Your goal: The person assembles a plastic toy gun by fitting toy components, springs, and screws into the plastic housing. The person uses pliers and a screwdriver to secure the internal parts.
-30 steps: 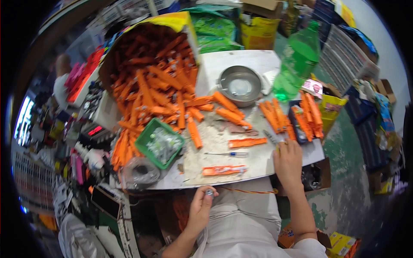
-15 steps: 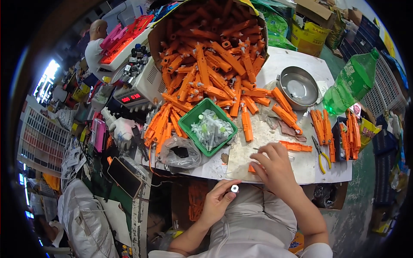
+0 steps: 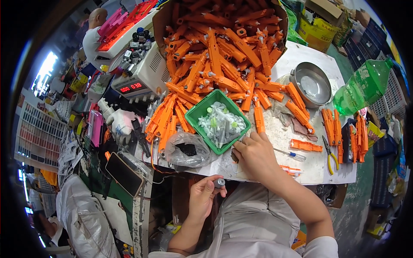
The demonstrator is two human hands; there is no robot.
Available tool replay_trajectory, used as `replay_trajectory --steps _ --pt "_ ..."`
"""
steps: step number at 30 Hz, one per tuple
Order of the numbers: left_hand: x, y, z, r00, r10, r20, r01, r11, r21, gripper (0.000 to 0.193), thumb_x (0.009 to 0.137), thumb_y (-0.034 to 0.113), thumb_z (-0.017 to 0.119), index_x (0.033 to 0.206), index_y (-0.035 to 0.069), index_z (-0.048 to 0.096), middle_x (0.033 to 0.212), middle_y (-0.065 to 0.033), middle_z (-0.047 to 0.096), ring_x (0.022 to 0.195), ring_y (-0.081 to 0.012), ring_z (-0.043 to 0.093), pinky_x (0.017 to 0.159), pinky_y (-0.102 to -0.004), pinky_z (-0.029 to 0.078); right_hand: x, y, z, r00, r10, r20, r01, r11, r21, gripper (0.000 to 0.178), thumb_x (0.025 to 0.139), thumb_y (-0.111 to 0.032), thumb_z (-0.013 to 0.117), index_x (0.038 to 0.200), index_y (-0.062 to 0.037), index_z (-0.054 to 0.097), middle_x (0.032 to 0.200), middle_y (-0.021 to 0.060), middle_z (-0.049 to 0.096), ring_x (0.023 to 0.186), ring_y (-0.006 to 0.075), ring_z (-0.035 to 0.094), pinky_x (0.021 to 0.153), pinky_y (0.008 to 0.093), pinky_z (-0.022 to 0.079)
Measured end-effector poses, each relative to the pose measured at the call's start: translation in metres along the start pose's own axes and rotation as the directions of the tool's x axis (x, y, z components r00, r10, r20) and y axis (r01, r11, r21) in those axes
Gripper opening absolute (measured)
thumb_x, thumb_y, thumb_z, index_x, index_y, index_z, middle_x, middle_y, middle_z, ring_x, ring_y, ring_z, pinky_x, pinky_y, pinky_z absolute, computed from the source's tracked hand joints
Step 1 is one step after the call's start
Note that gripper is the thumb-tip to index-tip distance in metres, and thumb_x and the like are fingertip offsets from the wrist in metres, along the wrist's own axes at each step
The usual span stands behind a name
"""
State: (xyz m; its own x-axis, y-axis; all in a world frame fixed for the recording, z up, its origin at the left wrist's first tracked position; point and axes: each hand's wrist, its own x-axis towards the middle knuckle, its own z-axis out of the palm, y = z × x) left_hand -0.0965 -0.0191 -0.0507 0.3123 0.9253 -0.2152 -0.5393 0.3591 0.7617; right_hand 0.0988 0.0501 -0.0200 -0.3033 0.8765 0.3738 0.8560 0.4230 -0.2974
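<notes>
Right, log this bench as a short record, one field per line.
Left hand: holding a small grey cylindrical part
Right hand: beside the green tray; grip unclear
Tray contents: small whitish pieces, some yellow-green
Orange parts: large pile beyond the tray
Tools: screwdriver; yellow-handled pliers to its right
Beyond tools: metal bowl, green bottle

"Where does the head camera look from?"
"The person's own head: it is the left one of a side-by-side pair, facing down across the lap (image 3: 247, 215) and worktable (image 3: 297, 53)."
"How near?"
"Close above the left hand (image 3: 202, 195) and right hand (image 3: 254, 155), yet wide enough to include the floor (image 3: 350, 210)."
"And the lens?"
"Fisheye, upright, unmirrored; the worktable's edge bows, and black closes the corners"
</notes>
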Motion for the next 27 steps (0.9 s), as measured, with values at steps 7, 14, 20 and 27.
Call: replay_trajectory --steps 7,14,20,27 --pt "0.005 0.001 0.014 0.999 0.038 -0.009 -0.035 0.977 0.21 0.038 0.091 0.015 0.061 0.121 -0.007 0.053 0.087 -0.0088 0.062 0.076 -0.0138 0.059 0.076 -0.0255 0.047 -0.004 -0.022 0.025 0.984 0.143 -0.105 -0.153 0.984 -0.095 0.014 0.078 -0.018 0.065 0.071 -0.0073 0.062 0.061 0.006 0.06 0.065 0.0223 0.055 0.068 0.0348 0.037" --pt "0.022 0.011 0.014 0.998 0.063 -0.013 -0.057 0.96 0.273 0.036 0.091 0.01 0.059 0.122 -0.006 0.053 0.086 -0.0081 0.061 0.074 -0.0121 0.058 0.073 -0.0241 0.046 0.002 -0.021 0.029 0.958 0.205 -0.201 -0.215 0.976 -0.025 0.015 0.075 -0.016 0.066 0.063 -0.0081 0.062 0.063 0.0067 0.063 0.065 0.021 0.056 0.07 0.0355 0.037" --pt "0.027 0.011 0.019 0.995 0.094 -0.031 -0.082 0.958 0.274 0.034 0.089 0.007 0.061 0.119 -0.006 0.053 0.086 -0.0091 0.062 0.069 -0.0126 0.059 0.068 -0.0235 0.048 0.004 -0.02 0.041 0.933 0.232 -0.273 -0.267 0.959 -0.098 0.013 0.073 -0.016 0.067 0.063 -0.0081 0.062 0.062 0.0063 0.062 0.065 0.0211 0.055 0.073 0.0369 0.037" --pt "0.013 0.003 0.013 0.989 0.137 -0.049 -0.109 0.921 0.373 0.029 0.087 0.002 0.062 0.113 -0.007 0.054 0.094 -0.0134 0.065 0.08 -0.0165 0.065 0.074 -0.0259 0.051 0.005 -0.024 0.04 0.921 0.251 -0.299 -0.273 0.961 -0.034 0.012 0.072 -0.015 0.067 0.065 -0.0079 0.062 0.062 0.0061 0.063 0.065 0.0208 0.055 0.074 0.0377 0.036"
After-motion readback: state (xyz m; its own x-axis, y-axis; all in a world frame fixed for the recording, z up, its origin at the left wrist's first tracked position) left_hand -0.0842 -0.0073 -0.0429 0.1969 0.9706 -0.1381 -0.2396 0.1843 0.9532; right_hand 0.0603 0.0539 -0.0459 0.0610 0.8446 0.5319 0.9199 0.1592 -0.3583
